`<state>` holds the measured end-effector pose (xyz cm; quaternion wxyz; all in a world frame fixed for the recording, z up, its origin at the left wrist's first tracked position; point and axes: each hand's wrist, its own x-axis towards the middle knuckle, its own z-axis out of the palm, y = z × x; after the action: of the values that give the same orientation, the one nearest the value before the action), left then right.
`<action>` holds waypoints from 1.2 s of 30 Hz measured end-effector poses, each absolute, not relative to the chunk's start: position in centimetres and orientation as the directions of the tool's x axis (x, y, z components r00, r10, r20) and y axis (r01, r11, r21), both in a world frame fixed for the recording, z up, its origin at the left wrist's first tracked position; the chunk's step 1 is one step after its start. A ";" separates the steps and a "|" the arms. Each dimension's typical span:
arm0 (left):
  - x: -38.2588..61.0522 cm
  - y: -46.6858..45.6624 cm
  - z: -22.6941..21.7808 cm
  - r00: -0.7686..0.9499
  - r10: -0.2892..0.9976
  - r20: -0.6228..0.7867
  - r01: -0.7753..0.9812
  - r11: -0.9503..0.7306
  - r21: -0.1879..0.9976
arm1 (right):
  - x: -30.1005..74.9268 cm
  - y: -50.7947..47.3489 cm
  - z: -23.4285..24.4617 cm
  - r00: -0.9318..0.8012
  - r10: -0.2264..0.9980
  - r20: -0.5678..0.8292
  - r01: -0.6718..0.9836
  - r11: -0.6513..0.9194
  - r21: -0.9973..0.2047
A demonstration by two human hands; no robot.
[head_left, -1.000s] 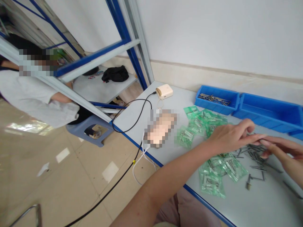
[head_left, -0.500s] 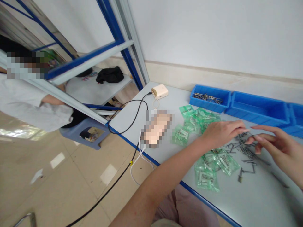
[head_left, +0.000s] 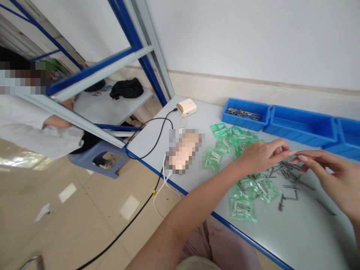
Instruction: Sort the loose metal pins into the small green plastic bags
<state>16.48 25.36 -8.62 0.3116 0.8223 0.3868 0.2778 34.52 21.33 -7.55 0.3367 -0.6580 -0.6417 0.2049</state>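
Hovering over a grey table (head_left: 295, 232), the left hand (head_left: 260, 155) and right hand (head_left: 334, 180) meet fingertip to fingertip above a scatter of loose metal pins (head_left: 287, 175); the left hand's fingers are drawn together as if pinching something small, the right hand's thumb and forefinger likewise closed toward it, though what sits between them, probably one pin, is too small to make out. The pins lie on the tabletop directly beneath and between both hands. Beside and below the left hand lie green plastic packets (head_left: 244, 195), each holding pins, with more packets (head_left: 230, 140) farther back; any printing on them cannot be read. Along the wall stand a blue bin (head_left: 246, 114) containing pins and a second blue bin (head_left: 300, 125). Near the table's far corner sits a cream-coloured box (head_left: 187, 107) with a black cable (head_left: 152, 150) attached; no legible label shows. At left, another person in a white sleeve (head_left: 36, 129) sits beyond a blue shelf frame (head_left: 92, 73).
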 end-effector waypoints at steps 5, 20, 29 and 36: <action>16.7 25.4 -9.1 0.561 0.794 0.236 0.509 -0.555 0.657 | 34.4 21.4 -7.9 0.008 0.993 0.119 0.724 0.076 -0.686; 9.3 18.1 -5.7 0.337 0.905 0.260 0.546 -0.413 0.729 | 32.4 21.4 -6.4 -0.282 0.958 -0.047 0.676 0.164 -0.719; -2.5 10.2 -6.8 0.007 0.967 0.255 0.765 -0.170 0.621 | 28.7 30.2 -1.4 -0.350 0.935 0.062 0.797 0.332 -0.505; -5.0 8.9 -6.9 -0.246 0.938 0.244 0.645 -0.029 0.764 | 27.9 30.8 -1.9 -0.358 0.840 0.408 0.926 0.375 0.041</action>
<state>-5.02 8.86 -6.88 0.1781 0.5874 0.6735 0.4119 27.95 30.80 -1.91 0.1619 -0.5429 -0.8132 -0.1330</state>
